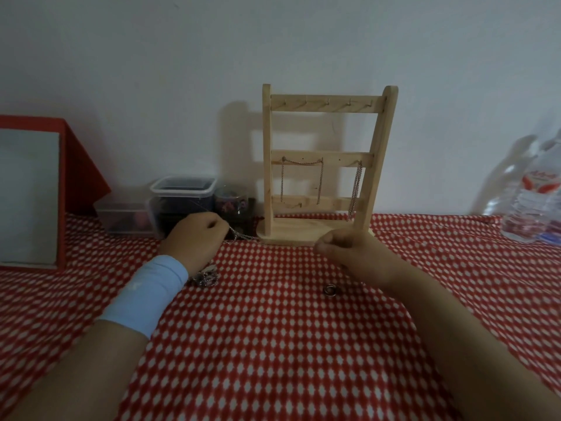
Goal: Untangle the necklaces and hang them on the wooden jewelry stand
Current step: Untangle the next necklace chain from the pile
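While a silver chain (243, 236) is pinched in the curled left hand (194, 235), its length running rightward toward the wooden jewelry stand (328, 235), the right hand (343, 250) is curled; whether anything is gripped cannot be told. Beside the left wrist tangled necklaces (205, 278) are seen; two chains (318, 183) are hung downward from the stand's middle bar (334, 155).

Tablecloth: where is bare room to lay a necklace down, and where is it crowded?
Free: the cloth between the two forearms, nearer than the ring; also the strip between stand and bottle. Crowded: back left, where boxes, left hand and chain meet; a chain heap lies by that wrist.
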The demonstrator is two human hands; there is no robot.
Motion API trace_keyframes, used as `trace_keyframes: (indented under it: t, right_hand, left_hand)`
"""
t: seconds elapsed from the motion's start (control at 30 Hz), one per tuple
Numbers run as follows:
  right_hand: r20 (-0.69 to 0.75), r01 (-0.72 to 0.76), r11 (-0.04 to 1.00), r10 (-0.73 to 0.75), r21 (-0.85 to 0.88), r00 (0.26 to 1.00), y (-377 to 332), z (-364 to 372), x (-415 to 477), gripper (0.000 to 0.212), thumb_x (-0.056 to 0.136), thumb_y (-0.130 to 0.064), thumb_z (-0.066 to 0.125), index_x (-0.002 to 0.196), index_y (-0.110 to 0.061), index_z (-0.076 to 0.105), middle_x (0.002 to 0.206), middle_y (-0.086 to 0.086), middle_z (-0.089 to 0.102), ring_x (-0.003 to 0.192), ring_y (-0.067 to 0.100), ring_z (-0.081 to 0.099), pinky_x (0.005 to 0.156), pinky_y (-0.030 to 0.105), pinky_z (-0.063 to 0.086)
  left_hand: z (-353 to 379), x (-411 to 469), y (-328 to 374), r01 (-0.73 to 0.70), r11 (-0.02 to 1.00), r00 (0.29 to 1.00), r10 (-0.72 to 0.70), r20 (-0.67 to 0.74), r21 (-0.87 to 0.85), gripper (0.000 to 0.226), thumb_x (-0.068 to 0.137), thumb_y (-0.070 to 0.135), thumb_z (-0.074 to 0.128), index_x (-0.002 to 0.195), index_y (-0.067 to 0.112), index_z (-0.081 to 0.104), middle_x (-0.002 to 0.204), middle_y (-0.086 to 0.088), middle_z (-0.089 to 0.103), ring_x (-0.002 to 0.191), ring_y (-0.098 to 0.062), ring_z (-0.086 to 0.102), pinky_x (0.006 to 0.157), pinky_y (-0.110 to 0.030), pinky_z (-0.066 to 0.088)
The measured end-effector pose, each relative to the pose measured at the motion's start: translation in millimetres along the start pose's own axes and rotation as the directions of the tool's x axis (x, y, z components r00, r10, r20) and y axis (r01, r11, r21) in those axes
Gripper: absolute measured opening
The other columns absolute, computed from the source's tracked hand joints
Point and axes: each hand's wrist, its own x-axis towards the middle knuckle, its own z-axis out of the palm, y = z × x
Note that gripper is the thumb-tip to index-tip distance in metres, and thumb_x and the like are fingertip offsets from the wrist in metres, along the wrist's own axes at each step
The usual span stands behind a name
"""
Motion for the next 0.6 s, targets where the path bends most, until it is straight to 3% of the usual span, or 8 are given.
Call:
trace_keyframes:
  t: [0.07, 0.17, 0.27, 0.33, 0.43, 0.5, 0.6]
  right_hand:
    - [-0.163, 0.002, 0.996, -0.017, -0.091, 0.987, 4, 0, 4, 0.019, 0.1, -0.033, 0.061, 0.088, -0.025, 0.075, 0.082, -0.016, 0.069, 0.079, 0.0, 0.063, 0.068, 0.015, 0.043]
    - [-0.314, -0.119, 0.912, -0.011, -0.393, 0.949, 6, -3, 4, 0.021, 0.098, -0.043, 0.06, 0.096, -0.029, 0.076, 0.098, -0.013, 0.07, 0.09, 0.01, 0.064, 0.074, 0.029, 0.05]
    - [-0.261, -0.142, 0.801, -0.018, -0.582, 0.965, 6, -3, 1, 0.025, 0.099, -0.042, 0.059, 0.109, -0.028, 0.077, 0.109, -0.008, 0.073, 0.093, 0.011, 0.064, 0.078, 0.027, 0.049]
    - [-0.181, -0.045, 0.783, -0.087, -0.62, 0.979, 6, 4, 3, 0.025, 0.098, -0.034, 0.061, 0.118, -0.028, 0.075, 0.12, -0.003, 0.07, 0.108, 0.015, 0.062, 0.095, 0.031, 0.05]
    - [-0.109, 0.141, 0.88, -0.212, -0.454, 0.971, -1, 20, 4, 0.043, 0.096, -0.018, 0.062, 0.138, -0.025, 0.062, 0.142, -0.004, 0.057, 0.134, 0.015, 0.048, 0.113, 0.027, 0.035]
    - [0.005, 0.189, 0.967, -0.191, -0.172, 0.982, -13, 32, 2, 0.053, 0.097, -0.014, 0.061, 0.147, -0.026, 0.051, 0.149, -0.009, 0.053, 0.138, 0.007, 0.046, 0.117, 0.026, 0.03]
    - [0.194, 0.131, 0.947, -0.193, 0.293, 0.962, -23, 46, 3, 0.048, 0.101, -0.007, 0.057, 0.146, -0.022, 0.049, 0.129, -0.003, 0.07, 0.118, 0.009, 0.066, 0.108, 0.03, 0.049]
  left_hand:
    - [4, -2, -2, -0.011, 1.0, 0.999, 0.01, 0.039, 0.028, 0.032, 0.092, 0.021, 0.044, 0.065, 0.006, 0.051, 0.066, -0.01, 0.053, 0.063, -0.019, 0.051, 0.06, -0.031, 0.037]
    - [12, -3, -2, -0.031, 0.999, 0.994, 0.034, 0.1, -0.037, 0.033, 0.094, 0.021, 0.045, 0.069, 0.004, 0.057, 0.067, -0.006, 0.056, 0.065, -0.017, 0.053, 0.062, -0.03, 0.039]
    - [18, -6, 2, -0.026, 0.985, 0.985, 0.053, 0.163, -0.168, 0.032, 0.096, 0.019, 0.047, 0.068, 0.012, 0.062, 0.062, 0.007, 0.058, 0.062, -0.009, 0.053, 0.059, -0.027, 0.037]
    - [22, -9, 7, 0.016, 0.952, 0.973, 0.056, 0.224, -0.307, 0.032, 0.098, 0.019, 0.047, 0.072, 0.014, 0.064, 0.051, 0.012, 0.053, 0.05, -0.004, 0.045, 0.051, -0.023, 0.033]
    - [23, -13, 15, 0.062, 0.87, 0.943, 0.109, 0.314, -0.489, 0.03, 0.101, 0.015, 0.043, 0.079, 0.011, 0.063, 0.048, 0.009, 0.046, 0.042, -0.006, 0.035, 0.041, -0.018, 0.027]
    - [21, -15, 20, 0.057, 0.827, 0.915, 0.181, 0.361, -0.559, 0.03, 0.102, 0.012, 0.039, 0.081, 0.008, 0.06, 0.046, 0.005, 0.042, 0.039, -0.008, 0.032, 0.038, -0.018, 0.026]
    - [18, -19, 29, 0.084, 0.767, 0.879, 0.243, 0.409, -0.636, 0.03, 0.102, 0.01, 0.034, 0.082, 0.001, 0.054, 0.043, -0.001, 0.036, 0.033, -0.012, 0.033, 0.035, -0.018, 0.03]
